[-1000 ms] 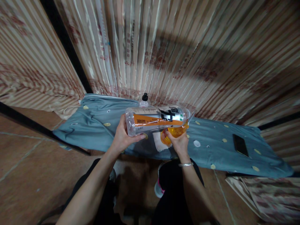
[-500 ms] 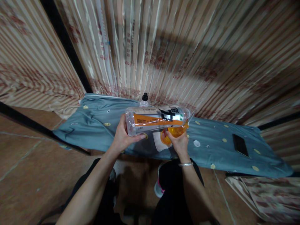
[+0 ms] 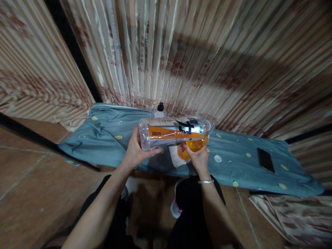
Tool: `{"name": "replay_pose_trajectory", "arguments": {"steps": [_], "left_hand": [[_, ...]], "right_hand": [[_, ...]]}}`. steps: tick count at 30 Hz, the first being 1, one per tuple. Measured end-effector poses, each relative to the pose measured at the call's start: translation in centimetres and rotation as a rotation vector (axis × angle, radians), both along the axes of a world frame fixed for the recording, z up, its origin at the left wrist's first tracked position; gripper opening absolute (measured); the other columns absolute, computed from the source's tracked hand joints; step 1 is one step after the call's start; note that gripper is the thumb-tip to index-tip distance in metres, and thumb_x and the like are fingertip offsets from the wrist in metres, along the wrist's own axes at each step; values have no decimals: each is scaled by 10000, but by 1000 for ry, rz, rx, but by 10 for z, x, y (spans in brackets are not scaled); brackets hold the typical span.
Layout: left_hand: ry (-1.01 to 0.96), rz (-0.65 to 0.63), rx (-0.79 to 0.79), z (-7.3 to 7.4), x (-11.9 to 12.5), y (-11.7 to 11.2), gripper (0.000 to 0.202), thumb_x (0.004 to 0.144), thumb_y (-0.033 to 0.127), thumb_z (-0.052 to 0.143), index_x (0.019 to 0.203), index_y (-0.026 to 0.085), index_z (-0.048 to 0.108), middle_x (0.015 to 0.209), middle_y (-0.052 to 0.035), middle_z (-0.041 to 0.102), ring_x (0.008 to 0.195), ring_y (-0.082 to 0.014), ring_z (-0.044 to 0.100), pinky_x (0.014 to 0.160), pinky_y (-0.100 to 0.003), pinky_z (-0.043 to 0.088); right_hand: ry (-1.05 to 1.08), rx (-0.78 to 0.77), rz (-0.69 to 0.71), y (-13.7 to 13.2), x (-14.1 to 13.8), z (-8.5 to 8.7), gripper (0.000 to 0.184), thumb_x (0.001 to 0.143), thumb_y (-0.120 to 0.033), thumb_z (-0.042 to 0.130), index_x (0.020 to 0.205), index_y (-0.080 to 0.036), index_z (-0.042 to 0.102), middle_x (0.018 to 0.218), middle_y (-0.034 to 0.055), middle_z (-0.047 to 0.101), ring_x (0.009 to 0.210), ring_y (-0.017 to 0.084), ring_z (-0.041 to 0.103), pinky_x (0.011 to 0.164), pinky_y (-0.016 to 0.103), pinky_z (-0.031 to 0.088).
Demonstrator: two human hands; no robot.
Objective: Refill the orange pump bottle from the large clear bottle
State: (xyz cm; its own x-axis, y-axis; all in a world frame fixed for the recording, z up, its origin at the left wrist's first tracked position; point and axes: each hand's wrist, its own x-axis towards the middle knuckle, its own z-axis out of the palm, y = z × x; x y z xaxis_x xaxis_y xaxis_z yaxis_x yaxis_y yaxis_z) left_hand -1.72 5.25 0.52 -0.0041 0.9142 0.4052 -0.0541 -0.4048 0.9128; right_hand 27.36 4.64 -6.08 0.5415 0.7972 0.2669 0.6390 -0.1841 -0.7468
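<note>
My left hand (image 3: 138,148) is closed round the base end of a large clear plastic bottle (image 3: 171,132) with an orange, white and black label. The bottle lies almost level in the air, its neck end to the right. Under that end, my right hand (image 3: 196,155) grips a smaller container of orange liquid (image 3: 193,148), which is tilted and partly covered by the bottle and my fingers. Where the two mouths meet is hard to make out. A white tissue (image 3: 177,157) lies on the cloth beneath the orange container.
Behind the large bottle stands a clear bottle with a black cap (image 3: 160,107). A small white disc (image 3: 218,158) and a dark phone (image 3: 266,160) lie to the right on the blue patterned cloth (image 3: 238,166). Striped curtains (image 3: 207,62) and a black pole (image 3: 75,52) rise behind.
</note>
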Motion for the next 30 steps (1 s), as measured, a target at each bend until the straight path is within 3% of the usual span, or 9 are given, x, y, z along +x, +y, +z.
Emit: {"name": "replay_pose_trajectory", "arguments": {"steps": [8, 16, 26, 30], "left_hand": [[-25, -8, 15, -1, 1, 0, 942, 515, 633, 1061, 1204, 204, 582, 1136, -106, 796, 1098, -356, 814, 986, -506, 698], [-14, -13, 10, 0, 0, -1, 939, 528, 624, 1058, 1216, 205, 575, 1151, -105, 787, 1106, -354, 809, 1000, -509, 693], [-11, -14, -9, 0, 0, 0, 945, 520, 617, 1054, 1223, 207, 574, 1145, -103, 781, 1102, -357, 804, 1000, -529, 683], [-11, -7, -13, 0, 0, 0, 965, 509, 628, 1053, 1228, 202, 569, 1158, -111, 773, 1115, -363, 801, 1023, -548, 672]], "right_hand": [[-12, 34, -6, 0, -1, 1, 862, 638, -785, 814, 1228, -174, 665, 1114, 192, 835, 1052, 414, 792, 923, 520, 622], [2, -68, -29, -1, -5, 10, 865, 649, -713, 832, 1268, -137, 653, 1186, 246, 811, 1131, 455, 777, 979, 552, 605], [0, 6, -34, 0, -2, 1, 870, 610, -794, 819, 1206, -180, 666, 1068, 194, 834, 1040, 424, 790, 905, 524, 626], [-22, -21, -13, 0, 0, -1, 859, 638, -795, 796, 1205, -161, 674, 1096, 218, 829, 1051, 445, 790, 907, 552, 625]]}}
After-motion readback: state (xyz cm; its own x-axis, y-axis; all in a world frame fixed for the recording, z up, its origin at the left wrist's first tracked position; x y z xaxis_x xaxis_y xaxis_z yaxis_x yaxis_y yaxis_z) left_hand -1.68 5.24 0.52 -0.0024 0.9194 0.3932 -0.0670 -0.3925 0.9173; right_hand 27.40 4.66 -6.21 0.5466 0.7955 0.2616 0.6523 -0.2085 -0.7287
